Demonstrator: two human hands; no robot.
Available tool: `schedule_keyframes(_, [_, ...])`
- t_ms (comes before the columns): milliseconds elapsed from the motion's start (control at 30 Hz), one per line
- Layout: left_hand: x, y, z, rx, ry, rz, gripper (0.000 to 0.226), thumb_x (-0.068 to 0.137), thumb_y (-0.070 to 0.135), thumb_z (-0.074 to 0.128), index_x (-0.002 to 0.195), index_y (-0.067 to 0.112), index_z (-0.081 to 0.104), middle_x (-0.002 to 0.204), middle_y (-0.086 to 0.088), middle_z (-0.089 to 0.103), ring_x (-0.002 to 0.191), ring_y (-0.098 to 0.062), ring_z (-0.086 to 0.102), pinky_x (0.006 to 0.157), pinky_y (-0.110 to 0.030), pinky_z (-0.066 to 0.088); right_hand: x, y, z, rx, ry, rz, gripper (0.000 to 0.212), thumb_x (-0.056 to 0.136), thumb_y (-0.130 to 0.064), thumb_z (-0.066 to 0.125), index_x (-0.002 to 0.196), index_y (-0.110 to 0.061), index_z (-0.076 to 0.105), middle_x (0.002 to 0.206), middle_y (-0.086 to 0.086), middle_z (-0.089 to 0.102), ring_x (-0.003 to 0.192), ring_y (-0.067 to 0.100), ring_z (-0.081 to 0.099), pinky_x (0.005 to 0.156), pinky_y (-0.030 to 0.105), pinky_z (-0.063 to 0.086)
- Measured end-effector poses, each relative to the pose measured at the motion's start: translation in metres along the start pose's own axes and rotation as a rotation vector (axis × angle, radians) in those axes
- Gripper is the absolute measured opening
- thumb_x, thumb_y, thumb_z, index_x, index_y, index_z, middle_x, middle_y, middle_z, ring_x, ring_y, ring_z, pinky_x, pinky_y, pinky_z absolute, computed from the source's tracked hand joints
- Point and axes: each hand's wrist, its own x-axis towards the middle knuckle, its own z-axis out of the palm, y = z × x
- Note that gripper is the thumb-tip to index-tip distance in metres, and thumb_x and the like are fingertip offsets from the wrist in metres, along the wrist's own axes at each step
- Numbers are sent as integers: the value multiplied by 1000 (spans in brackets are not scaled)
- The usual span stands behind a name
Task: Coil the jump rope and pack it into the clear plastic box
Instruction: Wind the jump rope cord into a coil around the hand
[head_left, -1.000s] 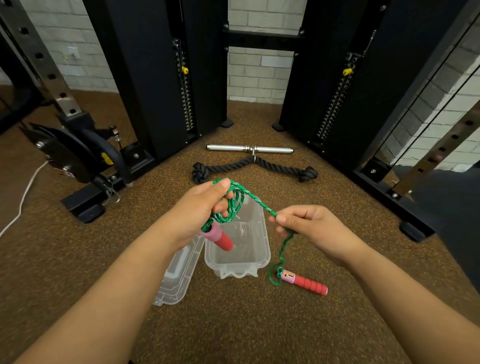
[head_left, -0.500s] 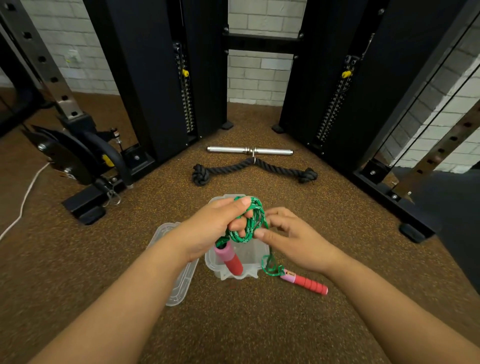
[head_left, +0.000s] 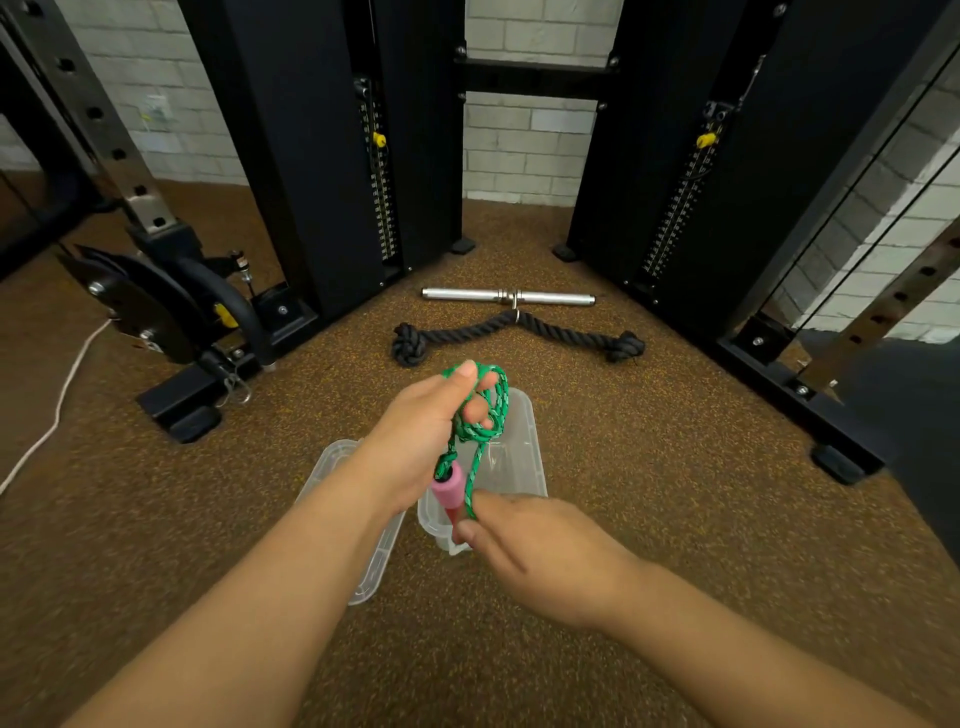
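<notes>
I'm watching the right hand (head_left: 540, 556), which was up at the coil half a second ago, now dropping low and pinching the last strand of the jump rope (head_left: 480, 415) beside the pink handle (head_left: 448, 487). The left hand (head_left: 431, 431) is gripping the coil above the clear plastic box (head_left: 524, 457); I judge winding nearly finished.

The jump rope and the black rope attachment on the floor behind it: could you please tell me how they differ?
The jump rope is thin and green; the black rope attachment is much thicker. The jump rope is looped in the left hand above the clear plastic box; the black rope attachment lies spread on the floor. The jump rope ends in a pink handle; the black one in knots. Both look braided.
</notes>
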Motion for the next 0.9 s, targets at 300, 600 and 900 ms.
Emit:
schedule_keyframes(300, [-12, 4, 3, 591, -276, -141, 63, 80, 81, 20, 84, 33, 60, 83, 8, 56, 85, -15, 47, 75, -31, 39, 0, 30, -56, 648, 330, 257, 25, 94, -36, 44, 77, -28, 58, 63, -12, 55, 56, 3, 52, 59, 26, 50])
schedule_keyframes(600, [-11, 10, 7, 50, -336, -49, 27, 82, 36, 51, 82, 9, 58, 50, 6, 41, 55, -10, 46, 71, -22, 42, 9, 63, -25, 802, 350, 376, 37, 99, -36, 41, 65, -30, 55, 58, -5, 41, 52, 7, 43, 55, 24, 43])
schedule_keyframes(900, [-2, 14, 3, -371, -124, -20, 28, 93, 35, 48, 93, 10, 61, 54, 8, 44, 54, -7, 51, 72, -23, 44, 5, 55, 5, 631, 288, 341, 30, 98, -39, 42, 76, -28, 59, 58, -7, 43, 55, 10, 41, 56, 31, 35])
